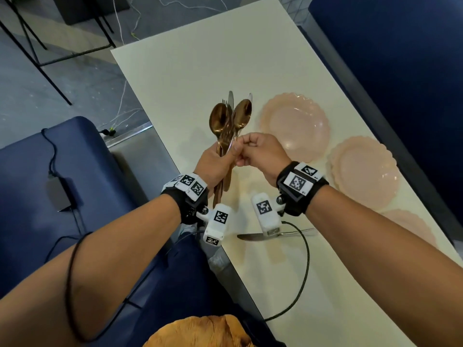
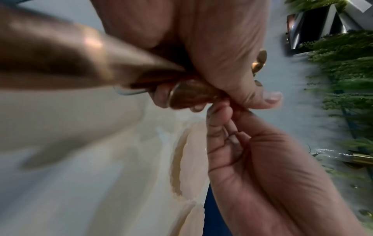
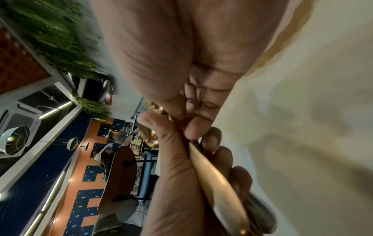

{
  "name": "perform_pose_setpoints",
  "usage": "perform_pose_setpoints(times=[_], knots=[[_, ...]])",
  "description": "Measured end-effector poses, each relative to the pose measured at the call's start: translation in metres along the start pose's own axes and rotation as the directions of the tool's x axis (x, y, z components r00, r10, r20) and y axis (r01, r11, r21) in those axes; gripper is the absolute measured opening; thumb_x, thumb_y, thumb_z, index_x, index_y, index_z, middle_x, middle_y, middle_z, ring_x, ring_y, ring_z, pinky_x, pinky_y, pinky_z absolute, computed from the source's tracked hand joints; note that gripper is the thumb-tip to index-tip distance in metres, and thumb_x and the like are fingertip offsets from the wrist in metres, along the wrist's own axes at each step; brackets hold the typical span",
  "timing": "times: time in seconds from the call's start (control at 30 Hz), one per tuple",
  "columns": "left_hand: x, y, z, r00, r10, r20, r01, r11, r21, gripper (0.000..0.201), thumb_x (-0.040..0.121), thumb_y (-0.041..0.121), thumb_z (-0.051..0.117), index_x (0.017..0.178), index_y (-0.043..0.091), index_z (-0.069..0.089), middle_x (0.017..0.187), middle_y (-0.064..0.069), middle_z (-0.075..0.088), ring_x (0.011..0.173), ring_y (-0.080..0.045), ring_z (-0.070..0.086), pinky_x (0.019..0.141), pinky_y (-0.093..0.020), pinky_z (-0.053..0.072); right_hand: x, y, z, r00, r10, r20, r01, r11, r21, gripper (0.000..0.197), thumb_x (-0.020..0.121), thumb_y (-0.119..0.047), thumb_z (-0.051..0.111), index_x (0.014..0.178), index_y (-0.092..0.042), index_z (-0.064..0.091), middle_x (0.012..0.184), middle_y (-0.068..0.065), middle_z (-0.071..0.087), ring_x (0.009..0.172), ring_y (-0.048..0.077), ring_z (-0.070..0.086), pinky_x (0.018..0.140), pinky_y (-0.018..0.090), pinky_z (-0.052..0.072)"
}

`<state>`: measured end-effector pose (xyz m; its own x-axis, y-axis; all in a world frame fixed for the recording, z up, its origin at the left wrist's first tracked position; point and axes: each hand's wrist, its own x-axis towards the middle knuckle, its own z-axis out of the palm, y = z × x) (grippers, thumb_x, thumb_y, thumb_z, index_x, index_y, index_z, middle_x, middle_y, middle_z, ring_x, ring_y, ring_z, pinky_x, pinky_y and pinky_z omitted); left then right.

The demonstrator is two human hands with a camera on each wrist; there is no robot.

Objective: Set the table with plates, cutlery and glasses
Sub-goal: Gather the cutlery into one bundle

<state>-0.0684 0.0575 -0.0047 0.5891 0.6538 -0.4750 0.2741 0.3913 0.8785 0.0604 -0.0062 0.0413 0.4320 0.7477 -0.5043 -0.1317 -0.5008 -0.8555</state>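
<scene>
The cutlery (image 1: 226,136), a bundle of gold spoons, forks and knives, stands upright above the table (image 1: 190,78), gripped in the left hand (image 1: 215,164). The right hand (image 1: 260,154) pinches one piece with curled fingers. Pink plates (image 1: 295,126) lie beside.

Head view evenly lit, sharp, wide-angle bend at edges; soft shadows on table (image 1: 190,71) beyond left hand (image 1: 215,164). Both wrist views dim, motion-smeared. Cutlery (image 2: 60,54) nearest left wrist out of focus, glare spot on it.
</scene>
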Motion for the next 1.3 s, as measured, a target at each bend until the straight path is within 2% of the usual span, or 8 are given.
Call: perform_pose_setpoints(times=[0.1, 0.3, 0.5, 0.57, 0.87, 1.03, 1.17, 1.3], knots=[[0.002, -0.001, 0.003, 0.997, 0.009, 0.077, -0.007, 1.0, -0.029, 0.045, 0.09, 0.059, 0.069, 0.097, 0.015, 0.064, 0.06, 0.005, 0.061, 0.051, -0.011, 0.054, 0.052, -0.028, 0.045, -0.004, 0.0, -0.005, 1.0, -0.008, 0.002, 0.008, 1.0, -0.012, 0.002, 0.091, -0.002, 0.071, 0.089, -0.003, 0.071, 0.08, 0.017, 0.074, 0.065, 0.03, 0.071, 0.066, 0.033, 0.059], [-0.001, -0.008, 0.011, 0.981, -0.026, 0.192, 0.041, 0.997, -0.071, 0.029, 0.095, 0.033, 0.075, 0.093, 0.011, 0.056, 0.057, 0.0, 0.047, 0.048, -0.019, 0.049, 0.047, -0.028, 0.045, -0.039, 0.028, -0.039, 0.994, -0.095, -0.063, 0.068, 0.939, -0.338, 0.008, 0.093, -0.012, 0.069, 0.093, -0.014, 0.077, 0.083, 0.0, 0.074, 0.072, 0.011, 0.065, 0.069, 0.027, 0.057], [-0.007, -0.022, 0.028, 0.982, -0.157, 0.103, 0.155, 0.988, 0.027, 0.038, 0.087, 0.046, 0.079, 0.092, 0.018, 0.054, 0.054, 0.006, 0.05, 0.044, -0.015, 0.041, 0.047, -0.026, 0.039, -0.107, 0.107, -0.087, 0.987, 0.064, 0.15, 0.11, 0.412, -0.904, 0.019, 0.092, -0.021, 0.07, 0.111, -0.022, 0.068, 0.114, -0.002, 0.06, 0.107, 0.02, 0.058, 0.082, 0.035, 0.048], [-0.012, -0.026, 0.035, 0.981, -0.175, 0.088, 0.171, 0.984, 0.053, 0.04, 0.087, 0.05, 0.078, 0.091, 0.018, 0.054, 0.056, 0.004, 0.051, 0.044, -0.015, 0.04, 0.046, -0.025, 0.039, -0.116, 0.13, -0.095, 0.974, 0.068, 0.215, 0.189, 0.273, -0.943, 0.021, 0.092, -0.019, 0.067, 0.112, -0.018, 0.066, 0.115, 0.002, 0.057, 0.108, 0.025, 0.057, 0.071, 0.036, 0.045], [-0.03, -0.041, 0.051, 0.987, -0.118, 0.111, 0.101, 0.984, 0.15, 0.037, 0.089, 0.043, 0.079, 0.085, 0.017, 0.053, 0.059, 0.001, 0.054, 0.043, -0.014, 0.043, 0.048, -0.026, 0.044, -0.121, 0.16, -0.099, 0.966, -0.028, 0.256, 0.256, 0.032, -0.966, 0.014, 0.1, -0.014, 0.052, 0.109, -0.006, 0.059, 0.104, 0.014, 0.06, 0.092, 0.035, 0.06, 0.063, 0.04, 0.039], [-0.031, -0.037, 0.053, 0.984, -0.163, 0.077, 0.157, 0.985, 0.079, 0.045, 0.082, 0.05, 0.083, 0.084, 0.017, 0.053, 0.055, 0.001, 0.049, 0.042, -0.016, 0.037, 0.045, -0.025, 0.037, -0.13, 0.159, -0.101, 0.981, 0.045, 0.19, 0.184, 0.119, -0.976, 0.021, 0.106, -0.017, 0.04, 0.12, -0.007, 0.053, 0.112, 0.013, 0.058, 0.096, 0.032, 0.06, 0.064, 0.038, 0.041], [-0.034, -0.037, 0.056, 0.981, -0.19, 0.044, 0.19, 0.982, -0.013, 0.046, 0.079, 0.05, 0.086, 0.084, 0.016, 0.055, 0.056, 0.001, 0.046, 0.042, -0.016, 0.032, 0.044, -0.025, 0.033, -0.138, 0.152, -0.1, 0.98, 0.082, -0.18, -0.187, 0.685, -0.704, 0.011, 0.104, -0.027, 0.05, 0.102, -0.018, 0.057, 0.094, 0.004, 0.067, 0.082, 0.027, 0.064, 0.071, 0.039, 0.052], [-0.037, -0.032, 0.067, 0.977, -0.204, 0.068, 0.208, 0.976, -0.07, 0.048, 0.08, 0.05, 0.085, 0.082, 0.018, 0.049, 0.06, -0.001, 0.044, 0.044, -0.015, 0.033, 0.046, -0.027, 0.033, -0.134, 0.112, -0.066, 0.938, 0.02, -0.345, -0.075, 0.986, -0.148, 0.004, 0.098, -0.018, 0.064, 0.101, -0.018, 0.066, 0.086, -0.002, 0.072, 0.068, 0.009, 0.062, 0.065, 0.022, 0.049]])
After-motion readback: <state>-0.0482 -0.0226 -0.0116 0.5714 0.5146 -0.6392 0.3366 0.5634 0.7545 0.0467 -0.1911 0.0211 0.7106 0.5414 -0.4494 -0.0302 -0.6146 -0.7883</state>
